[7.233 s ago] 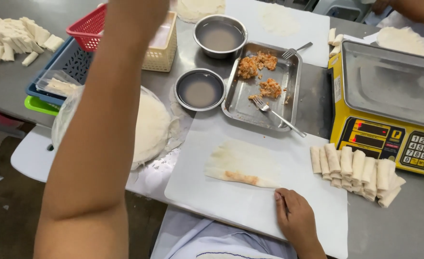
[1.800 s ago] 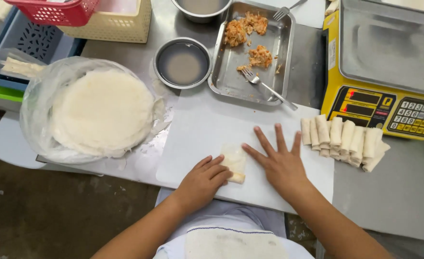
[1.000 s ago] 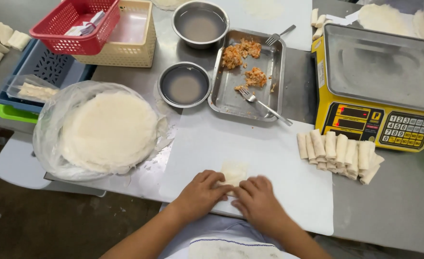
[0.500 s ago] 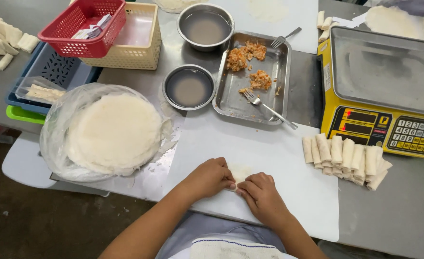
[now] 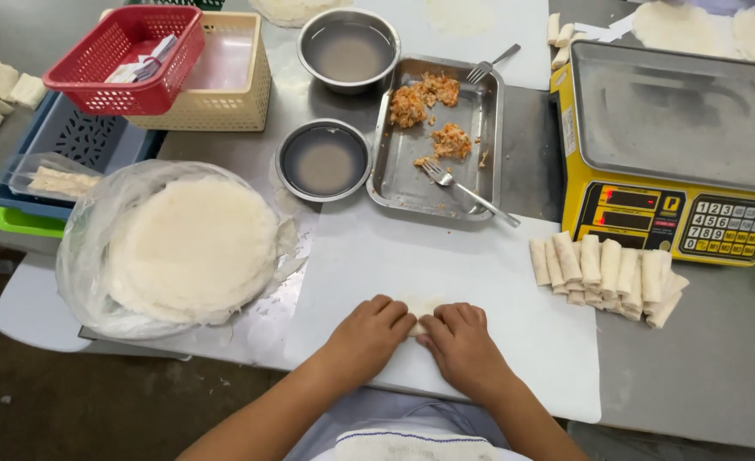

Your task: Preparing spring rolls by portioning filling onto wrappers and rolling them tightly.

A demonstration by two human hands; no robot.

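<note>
Left hand (image 5: 369, 335) and right hand (image 5: 461, 346) side by side, palms down, fingers curled over small roll (image 5: 418, 307), white cutting board (image 5: 480, 282)

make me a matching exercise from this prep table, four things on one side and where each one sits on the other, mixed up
Things:
1. fork
2. stack of round wrappers
3. finished rolls
4. red basket

Places:
A. in an open clear plastic bag, left of the white board
B. lying in a row in front of the yellow scale
C. resting on top of a cream basket
D. in the metal tray beside the orange filling

Pairs: 1-D, 2-A, 3-B, 4-C
</note>
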